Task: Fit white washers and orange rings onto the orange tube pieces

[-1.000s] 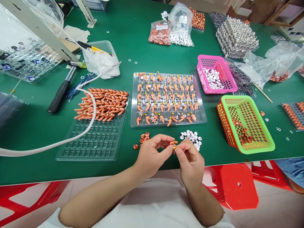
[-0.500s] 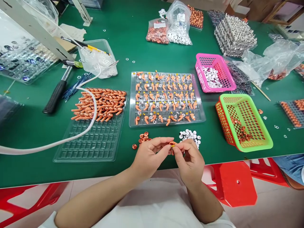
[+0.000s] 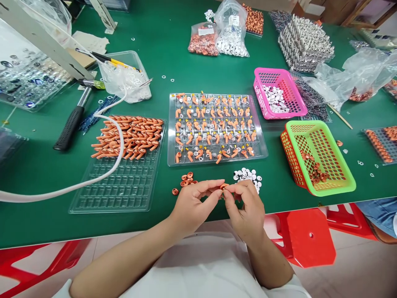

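Note:
My left hand (image 3: pixel 192 203) and my right hand (image 3: pixel 247 207) meet above the near part of the green table. Between their pinched fingertips is a small orange earbud shell (image 3: pixel 223 187), mostly covered by the fingers. Loose orange caps (image 3: pixel 186 179) lie just beyond my left hand. White round pieces (image 3: pixel 252 176) are spread behind my right hand, which hides some of them. Ahead of both hands stands a clear tray (image 3: pixel 263 151) with rows of orange earbud parts (image 3: pixel 212 111), many showing yellow bits.
On the left, a clear tray (image 3: pixel 111 203) carries stacked orange stems (image 3: pixel 130 136); a white cable (image 3: pixel 105 176) crosses it. A hammer (image 3: pixel 70 126) lies further left. A pink basket (image 3: pixel 304 109) and a green basket (image 3: pixel 350 188) stand right. Filled plastic bags (image 3: pixel 203 39) are at the back.
The fingers have shifted slightly on the earbud shell. A yellow bit that showed between the fingertips is now out of sight. The whole view has moved a little.

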A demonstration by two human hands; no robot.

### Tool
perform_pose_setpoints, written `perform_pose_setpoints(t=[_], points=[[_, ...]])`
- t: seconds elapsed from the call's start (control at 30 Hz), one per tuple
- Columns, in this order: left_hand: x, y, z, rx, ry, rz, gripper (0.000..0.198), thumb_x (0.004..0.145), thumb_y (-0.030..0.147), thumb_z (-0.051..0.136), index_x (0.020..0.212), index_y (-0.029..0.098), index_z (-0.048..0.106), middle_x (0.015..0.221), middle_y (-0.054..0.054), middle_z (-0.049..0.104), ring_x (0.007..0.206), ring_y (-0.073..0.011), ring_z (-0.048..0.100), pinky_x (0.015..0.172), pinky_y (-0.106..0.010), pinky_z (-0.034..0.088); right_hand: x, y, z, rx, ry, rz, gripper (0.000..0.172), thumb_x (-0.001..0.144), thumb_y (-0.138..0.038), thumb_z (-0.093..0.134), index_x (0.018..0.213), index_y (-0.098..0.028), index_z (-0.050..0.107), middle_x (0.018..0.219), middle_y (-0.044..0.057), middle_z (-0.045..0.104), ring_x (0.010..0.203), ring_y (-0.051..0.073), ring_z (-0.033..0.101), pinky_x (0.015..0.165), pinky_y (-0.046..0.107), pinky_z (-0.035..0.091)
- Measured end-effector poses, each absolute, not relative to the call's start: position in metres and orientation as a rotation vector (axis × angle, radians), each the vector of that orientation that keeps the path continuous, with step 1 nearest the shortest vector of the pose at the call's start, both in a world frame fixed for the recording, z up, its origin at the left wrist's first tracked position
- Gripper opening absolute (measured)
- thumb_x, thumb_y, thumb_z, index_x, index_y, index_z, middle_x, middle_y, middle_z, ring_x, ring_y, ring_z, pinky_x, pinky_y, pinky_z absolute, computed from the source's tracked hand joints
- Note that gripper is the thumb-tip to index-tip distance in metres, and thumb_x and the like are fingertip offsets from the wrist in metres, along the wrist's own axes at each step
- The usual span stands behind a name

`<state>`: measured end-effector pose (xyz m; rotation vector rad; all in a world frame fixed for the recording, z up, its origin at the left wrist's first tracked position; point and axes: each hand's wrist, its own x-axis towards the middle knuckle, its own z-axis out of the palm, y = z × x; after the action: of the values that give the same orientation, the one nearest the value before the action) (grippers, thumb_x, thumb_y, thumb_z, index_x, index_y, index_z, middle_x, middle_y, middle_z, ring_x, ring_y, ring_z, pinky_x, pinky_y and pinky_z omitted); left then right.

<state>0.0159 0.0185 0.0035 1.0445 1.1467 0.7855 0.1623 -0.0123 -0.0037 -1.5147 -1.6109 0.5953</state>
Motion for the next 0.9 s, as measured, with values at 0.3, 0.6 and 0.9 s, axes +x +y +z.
perform_pose_setpoints(t=[0.3, 0.6, 0.9], points=[[0.01, 0.022, 0.003, 1.073, 1.097, 0.779, 0.021, 0.08, 0.021, 0.07, 0.099, 0.02, 0.076, 0.087, -0.004, 0.078, 0.08, -0.0201, 0.074, 0.078, -0.029, 0.061, 0.172, -0.008, -0.002, -1.464, -1.47, 0.979, 0.009, 0.091, -0.022, 0.057, 0.085, -0.023, 0.063, 0.077, 0.001, 0.056, 0.07, 0.015, 0.052, 0.06, 0.029, 0.043], [0.009, 0.02, 0.003, 1.087, 1.054, 0.827, 0.019, 0.08, 0.017, 0.07, 0.097, 0.019, 0.076, 0.082, -0.002, 0.078, 0.075, -0.0162, 0.073, 0.074, -0.023, 0.06, 0.166, -0.009, -0.005, -1.403, -1.432, 0.929, 0.009, 0.091, -0.018, 0.056, 0.086, -0.024, 0.061, 0.076, 0.0, 0.059, 0.07, 0.015, 0.056, 0.059, 0.028, 0.044], [0.007, 0.019, 0.001, 1.061, 1.104, 0.811, 0.016, 0.083, 0.018, 0.066, 0.096, 0.015, 0.074, 0.08, -0.003, 0.076, 0.071, -0.0143, 0.071, 0.071, -0.021, 0.059, 0.163, -0.01, -0.005, -1.397, -1.511, 0.886, 0.013, 0.09, -0.013, 0.054, 0.09, -0.023, 0.064, 0.079, 0.001, 0.062, 0.071, 0.014, 0.057, 0.059, 0.028, 0.045]])
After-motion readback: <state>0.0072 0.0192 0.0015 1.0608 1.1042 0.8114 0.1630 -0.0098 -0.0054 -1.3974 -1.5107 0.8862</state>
